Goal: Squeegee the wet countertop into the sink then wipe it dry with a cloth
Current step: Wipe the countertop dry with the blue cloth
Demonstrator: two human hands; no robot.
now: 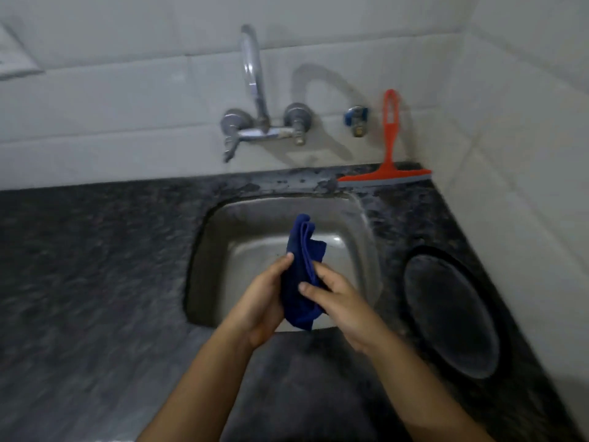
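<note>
The left hand (266, 301) and right hand (338, 306) were both closed on a bunched blue cloth (302, 275), pinching it between them above the sink (366, 224), probably so drips fell in the basin. The red squeegee (387, 173) leaned against the wall on the bench (95, 266) behind, seemingly finished with.

text: none legible | labels: none | numbers: none | signs: none

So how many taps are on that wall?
2: a big tap with a curved spout above the sink, and a small blue-handled tap to its right, beside the squeegee.
</note>
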